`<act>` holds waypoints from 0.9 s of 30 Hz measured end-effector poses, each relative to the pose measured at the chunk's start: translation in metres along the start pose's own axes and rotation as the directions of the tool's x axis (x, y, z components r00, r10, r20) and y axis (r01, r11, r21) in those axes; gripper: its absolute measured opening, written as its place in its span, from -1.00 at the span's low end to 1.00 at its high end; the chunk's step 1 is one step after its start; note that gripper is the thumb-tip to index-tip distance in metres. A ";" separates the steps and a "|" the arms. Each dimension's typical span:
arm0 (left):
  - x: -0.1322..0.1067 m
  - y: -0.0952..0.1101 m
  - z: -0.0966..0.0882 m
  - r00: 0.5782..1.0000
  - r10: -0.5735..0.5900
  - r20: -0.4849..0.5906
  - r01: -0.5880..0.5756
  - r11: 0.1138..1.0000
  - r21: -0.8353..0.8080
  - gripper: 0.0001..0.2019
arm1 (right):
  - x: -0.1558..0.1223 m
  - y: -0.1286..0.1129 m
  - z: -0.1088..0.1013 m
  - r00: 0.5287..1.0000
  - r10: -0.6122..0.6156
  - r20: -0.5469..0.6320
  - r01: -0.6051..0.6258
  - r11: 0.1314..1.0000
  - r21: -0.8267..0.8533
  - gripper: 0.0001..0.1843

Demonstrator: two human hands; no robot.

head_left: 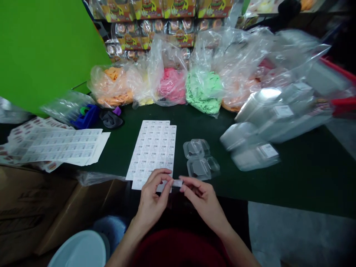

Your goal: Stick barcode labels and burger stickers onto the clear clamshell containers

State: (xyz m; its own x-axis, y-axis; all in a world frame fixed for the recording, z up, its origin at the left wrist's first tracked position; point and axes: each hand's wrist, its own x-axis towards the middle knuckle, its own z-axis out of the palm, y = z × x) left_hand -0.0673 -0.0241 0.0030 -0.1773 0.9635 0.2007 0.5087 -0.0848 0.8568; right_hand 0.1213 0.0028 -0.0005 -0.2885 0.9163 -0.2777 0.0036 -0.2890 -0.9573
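Between my two hands, near the table's front edge, is a small white label [177, 183]. My left hand [156, 193] pinches its left end between thumb and fingertips. At its right end, my right hand [201, 194] has thumb and fingers closed on it. Just beyond my left hand lie overlapping sheets of printed labels [154, 148]. Open clear plastic clamshell boxes [199, 167] rest on the table beyond my right hand. To the right, stacked clear boxes [254, 157], some with white labels on them, look blurred.
Bags of orange [114, 89], pink [172, 83] and green pieces [204, 89] line the table's back. A blue tape dispenser [86, 116] stands left, near more label sheets [63, 144]. Below are cardboard boxes [30, 207] and a pale bucket [79, 250]. A red crate [343, 105] is far right.
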 end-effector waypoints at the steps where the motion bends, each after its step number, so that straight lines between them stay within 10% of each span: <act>1: 0.002 0.000 0.001 0.997 -0.021 -0.073 0.019 0.999 -0.027 -0.87 | 0.001 0.000 -0.008 0.995 -0.037 -0.091 0.035 0.999 -0.026 -0.59; 5: 0.010 -0.009 0.006 0.945 -0.174 -0.276 0.112 0.968 -0.225 -0.85 | 0.022 0.011 -0.051 0.888 -0.266 -0.374 0.137 0.932 -0.337 -0.38; 11: 0.018 -0.032 0.036 0.929 -0.301 -0.214 0.206 0.903 -0.377 -0.76 | 0.056 0.044 -0.073 0.910 -0.325 -0.257 0.078 0.744 -0.663 0.14; 20: 0.018 -0.024 0.075 0.923 -0.382 -0.038 0.274 0.724 -0.633 -0.48 | 0.043 0.052 -0.030 0.863 -0.493 -0.110 0.148 0.454 -0.878 -0.12; 27: 0.023 -0.027 0.066 0.880 -0.432 -0.198 0.250 0.776 -0.579 -0.72 | 0.036 0.053 -0.033 0.886 -0.461 -0.053 0.216 0.511 -0.832 -0.32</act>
State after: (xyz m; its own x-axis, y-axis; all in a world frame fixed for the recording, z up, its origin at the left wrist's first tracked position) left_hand -0.0299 0.0171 -0.0465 -0.5422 0.8344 -0.0991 -0.1370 0.0285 0.9902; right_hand 0.1429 0.0292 -0.0637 -0.2068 0.9596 0.1910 0.7361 0.2812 -0.6157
